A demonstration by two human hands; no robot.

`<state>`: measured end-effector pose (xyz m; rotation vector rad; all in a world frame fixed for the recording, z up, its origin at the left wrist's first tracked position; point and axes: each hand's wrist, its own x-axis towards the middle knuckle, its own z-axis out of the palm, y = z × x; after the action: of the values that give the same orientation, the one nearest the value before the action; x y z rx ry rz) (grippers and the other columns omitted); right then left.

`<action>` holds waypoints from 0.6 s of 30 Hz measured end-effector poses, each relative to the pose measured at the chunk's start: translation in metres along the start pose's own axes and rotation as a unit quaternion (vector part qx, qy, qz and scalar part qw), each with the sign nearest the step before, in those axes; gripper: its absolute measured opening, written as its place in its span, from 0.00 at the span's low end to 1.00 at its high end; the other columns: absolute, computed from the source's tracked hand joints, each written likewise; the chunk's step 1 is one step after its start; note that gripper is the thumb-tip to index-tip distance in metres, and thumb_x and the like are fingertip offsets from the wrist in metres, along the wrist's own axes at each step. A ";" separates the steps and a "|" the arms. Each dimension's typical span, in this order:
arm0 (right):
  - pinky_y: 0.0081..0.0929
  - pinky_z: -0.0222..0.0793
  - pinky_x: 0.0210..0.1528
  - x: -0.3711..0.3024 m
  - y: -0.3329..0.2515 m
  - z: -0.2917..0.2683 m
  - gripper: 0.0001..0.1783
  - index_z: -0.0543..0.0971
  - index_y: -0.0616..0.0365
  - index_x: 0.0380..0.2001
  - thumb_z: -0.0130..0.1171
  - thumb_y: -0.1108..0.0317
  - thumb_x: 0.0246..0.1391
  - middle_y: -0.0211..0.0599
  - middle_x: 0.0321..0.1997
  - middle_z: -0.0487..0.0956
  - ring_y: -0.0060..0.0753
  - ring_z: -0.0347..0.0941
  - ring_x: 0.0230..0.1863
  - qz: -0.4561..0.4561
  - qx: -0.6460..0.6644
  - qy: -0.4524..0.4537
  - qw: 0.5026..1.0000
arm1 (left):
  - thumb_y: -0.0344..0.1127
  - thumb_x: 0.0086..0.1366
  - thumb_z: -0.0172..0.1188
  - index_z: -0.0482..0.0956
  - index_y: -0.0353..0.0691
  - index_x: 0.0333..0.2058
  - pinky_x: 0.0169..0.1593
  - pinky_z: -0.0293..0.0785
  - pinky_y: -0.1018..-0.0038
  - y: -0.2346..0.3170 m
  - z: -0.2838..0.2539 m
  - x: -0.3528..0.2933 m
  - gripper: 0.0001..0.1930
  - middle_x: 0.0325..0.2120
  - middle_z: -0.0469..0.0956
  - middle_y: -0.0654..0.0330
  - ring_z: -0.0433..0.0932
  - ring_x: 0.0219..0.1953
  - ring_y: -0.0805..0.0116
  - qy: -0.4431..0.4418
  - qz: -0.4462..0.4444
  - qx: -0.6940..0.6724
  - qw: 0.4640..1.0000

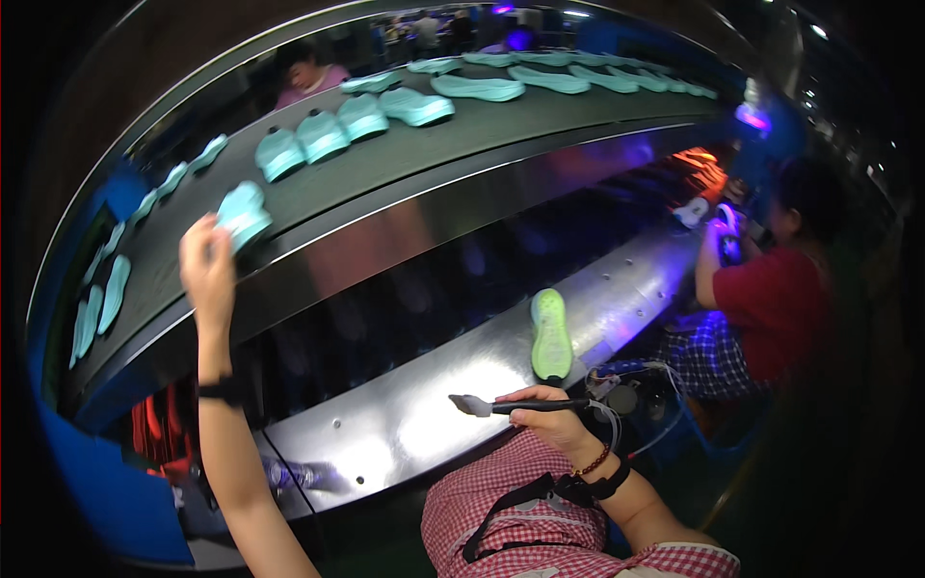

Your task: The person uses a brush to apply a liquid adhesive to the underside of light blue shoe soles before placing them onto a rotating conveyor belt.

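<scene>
My left hand (207,260) reaches over the near edge of the conveyor belt, slightly smeared by motion. Its fingers are bent together at the edge of a teal shoe sole (245,214), which stands tilted above the belt. My right hand (547,420) is closed around the black handle of a brush (525,407) with a grey, flattened tip. A clear tube (610,416) runs from the handle's rear end. Beyond that hand, a yellow-green shoe sole (551,335) lies on the shiny metal bench, apart from the brush.
Teal soles (414,107) line the curved dark conveyor belt (385,159). The metal bench (390,424) runs below it. A clear bottle (299,475) stands at lower left. At right, a person in red (776,299) handles a shoe part; another person (313,79) is across the belt.
</scene>
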<state>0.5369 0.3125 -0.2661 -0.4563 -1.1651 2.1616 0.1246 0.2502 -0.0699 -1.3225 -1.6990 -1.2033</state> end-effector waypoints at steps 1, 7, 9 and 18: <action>0.16 0.68 0.43 -0.001 -0.002 -0.003 0.15 0.75 0.66 0.41 0.57 0.79 0.46 0.42 0.42 0.77 0.23 0.73 0.39 0.002 0.003 -0.002 1.000 | 0.34 0.61 0.52 0.72 0.31 0.33 0.51 0.63 0.72 -0.011 -0.008 -0.016 0.10 0.41 0.73 0.53 0.71 0.45 0.61 0.094 -0.032 -0.078 0.992; 0.21 0.66 0.48 -0.003 -0.012 -0.010 0.13 0.76 0.67 0.38 0.57 0.78 0.47 0.42 0.40 0.78 0.26 0.73 0.41 -0.027 -0.022 0.012 0.999 | 0.37 0.61 0.47 0.63 0.31 0.49 0.53 0.66 0.56 0.026 -0.078 -0.109 0.20 0.41 0.73 0.50 0.74 0.42 0.59 -0.006 -0.469 -0.641 0.608; 0.22 0.66 0.49 -0.004 -0.012 -0.015 0.13 0.76 0.68 0.38 0.57 0.79 0.46 0.43 0.40 0.78 0.28 0.73 0.42 -0.026 -0.004 0.016 1.000 | 0.43 0.62 0.45 0.57 0.31 0.55 0.55 0.63 0.52 0.013 -0.089 -0.168 0.26 0.45 0.71 0.45 0.73 0.46 0.55 -0.021 -0.378 -0.723 0.578; 0.19 0.69 0.42 0.003 -0.008 0.012 0.12 0.76 0.67 0.37 0.57 0.78 0.46 0.44 0.38 0.78 0.27 0.74 0.38 0.039 -0.037 -0.049 0.997 | 0.65 0.58 0.40 0.54 0.38 0.59 0.57 0.58 0.51 0.084 -0.032 -0.318 0.41 0.52 0.64 0.46 0.65 0.52 0.47 -0.150 -0.564 -0.693 0.423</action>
<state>0.5306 0.3105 -0.2523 -0.4380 -1.3051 2.2343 0.2897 0.1137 -0.3218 -0.7718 -1.5395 -3.9933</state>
